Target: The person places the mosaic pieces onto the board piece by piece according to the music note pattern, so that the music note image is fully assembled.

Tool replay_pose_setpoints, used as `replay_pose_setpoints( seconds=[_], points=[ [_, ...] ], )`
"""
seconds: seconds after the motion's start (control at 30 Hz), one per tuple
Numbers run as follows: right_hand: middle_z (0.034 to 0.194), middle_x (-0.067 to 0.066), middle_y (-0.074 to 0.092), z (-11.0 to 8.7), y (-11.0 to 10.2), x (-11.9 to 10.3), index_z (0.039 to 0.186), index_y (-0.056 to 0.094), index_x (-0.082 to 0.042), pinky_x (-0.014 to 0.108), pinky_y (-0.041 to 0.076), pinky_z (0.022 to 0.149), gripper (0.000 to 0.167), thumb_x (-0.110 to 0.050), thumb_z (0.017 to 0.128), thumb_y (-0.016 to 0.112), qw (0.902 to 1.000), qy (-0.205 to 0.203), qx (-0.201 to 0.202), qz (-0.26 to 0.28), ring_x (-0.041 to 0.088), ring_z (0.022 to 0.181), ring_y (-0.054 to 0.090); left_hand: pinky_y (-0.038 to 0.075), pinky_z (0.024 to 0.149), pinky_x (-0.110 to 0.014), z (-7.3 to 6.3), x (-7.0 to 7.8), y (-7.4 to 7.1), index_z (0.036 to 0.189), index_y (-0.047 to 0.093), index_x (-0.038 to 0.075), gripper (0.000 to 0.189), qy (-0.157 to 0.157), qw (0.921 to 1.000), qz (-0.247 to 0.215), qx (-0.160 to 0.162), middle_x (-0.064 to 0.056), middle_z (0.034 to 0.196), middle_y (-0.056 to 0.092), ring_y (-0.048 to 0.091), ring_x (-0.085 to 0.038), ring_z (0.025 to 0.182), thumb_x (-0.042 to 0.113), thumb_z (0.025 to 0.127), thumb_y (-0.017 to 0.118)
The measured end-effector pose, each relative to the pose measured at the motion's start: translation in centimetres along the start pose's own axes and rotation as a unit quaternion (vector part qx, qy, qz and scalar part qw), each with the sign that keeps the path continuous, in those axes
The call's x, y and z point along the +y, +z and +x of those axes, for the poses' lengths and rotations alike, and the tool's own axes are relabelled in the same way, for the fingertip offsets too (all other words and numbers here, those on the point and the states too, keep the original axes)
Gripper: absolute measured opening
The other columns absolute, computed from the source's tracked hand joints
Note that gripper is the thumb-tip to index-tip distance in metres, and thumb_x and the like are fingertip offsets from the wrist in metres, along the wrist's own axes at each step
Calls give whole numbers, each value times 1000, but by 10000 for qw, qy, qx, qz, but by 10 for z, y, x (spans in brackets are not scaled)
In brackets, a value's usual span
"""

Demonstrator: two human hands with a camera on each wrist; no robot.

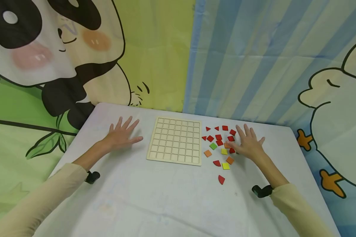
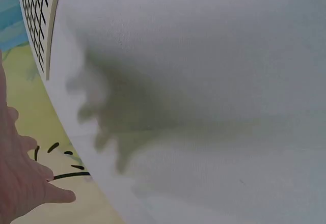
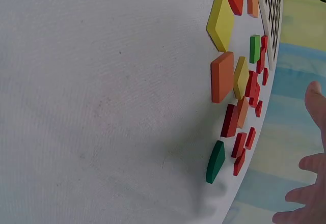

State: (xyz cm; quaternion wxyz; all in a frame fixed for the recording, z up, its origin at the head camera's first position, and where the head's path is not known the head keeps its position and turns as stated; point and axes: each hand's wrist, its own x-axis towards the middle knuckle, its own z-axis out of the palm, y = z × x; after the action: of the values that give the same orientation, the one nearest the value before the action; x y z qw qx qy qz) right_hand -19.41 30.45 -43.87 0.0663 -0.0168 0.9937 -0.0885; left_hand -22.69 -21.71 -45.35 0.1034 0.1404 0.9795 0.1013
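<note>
A pale wooden grid board (image 1: 174, 141) lies flat on the white table. Left of it, my left hand (image 1: 118, 136) hovers with fingers spread and holds nothing; its shadow falls on the tabletop in the left wrist view. To the board's right lies a loose scatter of small flat tiles, mostly red, such as a red quarter-round tile (image 1: 221, 179), a yellow square tile (image 1: 225, 166), an orange tile (image 1: 207, 153) and a light green tile (image 1: 213, 145). Over their right side my right hand (image 1: 249, 144) is spread, holding nothing. In the right wrist view a dark green tile (image 3: 216, 162) shows, hidden from the head view.
The white table (image 1: 154, 197) meets a printed curtain (image 1: 243, 59) along its back edge. A black wrist camera (image 1: 92, 177) sits on the left wrist and another black camera (image 1: 261, 191) on the right, both below the sleeves' cuffs.
</note>
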Motion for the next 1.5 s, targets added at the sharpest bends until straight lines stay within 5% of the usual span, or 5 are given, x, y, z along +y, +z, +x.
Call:
replay_pose_setpoints(
  seconds=[0.2,0.43,0.77,1.3,1.5],
  points=[
    [159,28,14,1,7,-6,154,22,-11,83,6,102,91,-60,86,58,9994,-309,-16,158,54,142,16,15,112,-71,-2,6,5,157,15,28,86,793,9965,-239,-80,-10,165,11,7,-45,150,70,89,48],
    [155,26,30,2,21,-12,151,32,-6,69,29,107,86,-52,86,65,9931,-1112,-9,380,46,141,31,25,117,-55,-6,1,9,156,19,28,90,2064,9738,-677,-669,1,164,20,21,-28,151,62,85,62],
    [151,25,37,10,18,-14,146,39,-3,63,36,106,67,-33,93,64,9832,-1587,-174,882,46,136,38,26,118,-52,19,5,27,155,24,19,97,2612,9615,-722,-457,-5,163,22,23,-28,149,61,80,69],
    [136,23,53,36,18,-32,132,57,-1,53,46,102,39,-11,95,61,9828,-1739,-237,579,38,124,53,18,119,-56,56,4,48,157,15,13,94,1396,9679,-2071,-297,-13,162,18,16,-35,150,57,88,61],
    [127,22,58,42,19,-25,129,58,0,51,49,98,36,-9,94,61,9779,-1854,-369,895,35,112,58,14,119,-59,61,6,46,157,15,16,97,1440,9667,-2073,-414,-10,164,15,11,-35,151,55,85,66]
  ],
)
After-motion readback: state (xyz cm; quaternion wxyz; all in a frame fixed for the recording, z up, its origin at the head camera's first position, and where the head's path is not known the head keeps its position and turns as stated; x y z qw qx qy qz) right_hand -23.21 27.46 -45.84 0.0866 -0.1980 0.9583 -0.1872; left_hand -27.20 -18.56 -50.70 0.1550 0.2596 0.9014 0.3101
